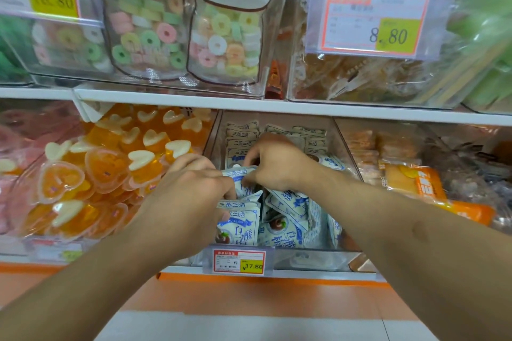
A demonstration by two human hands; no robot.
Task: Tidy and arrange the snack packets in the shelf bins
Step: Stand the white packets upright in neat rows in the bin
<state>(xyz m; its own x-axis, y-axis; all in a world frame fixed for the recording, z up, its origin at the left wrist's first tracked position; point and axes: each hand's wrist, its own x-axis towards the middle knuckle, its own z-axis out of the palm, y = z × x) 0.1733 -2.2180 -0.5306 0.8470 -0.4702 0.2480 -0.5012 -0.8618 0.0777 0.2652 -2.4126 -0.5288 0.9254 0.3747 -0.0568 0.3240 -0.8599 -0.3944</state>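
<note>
From the head view, both hands reach into the clear middle bin (213, 130) on the lower shelf, which holds blue-and-white snack packets (288, 219). The left hand (191, 188) has its fingers curled round the edge of a small bunch of these packets at the bin's left side; its fingertips are buried among the wrappers and cannot be seen. The right hand (273, 165) curls over the top of the same bunch, thumb and fingers pinching it, and covers much of the upright row behind. How many packets each hand holds cannot be told.

The bin's price tag (238, 261) reads 17.80; its smaller print is illegible. To the left lies a bin of orange heart-shaped jelly cups (91, 171), blurred toward the edge. To the right, orange wrapped cakes (412, 183) are partly hidden behind the right forearm. On the upper shelf, bags of ring candies (182, 36) are cut off at the top.
</note>
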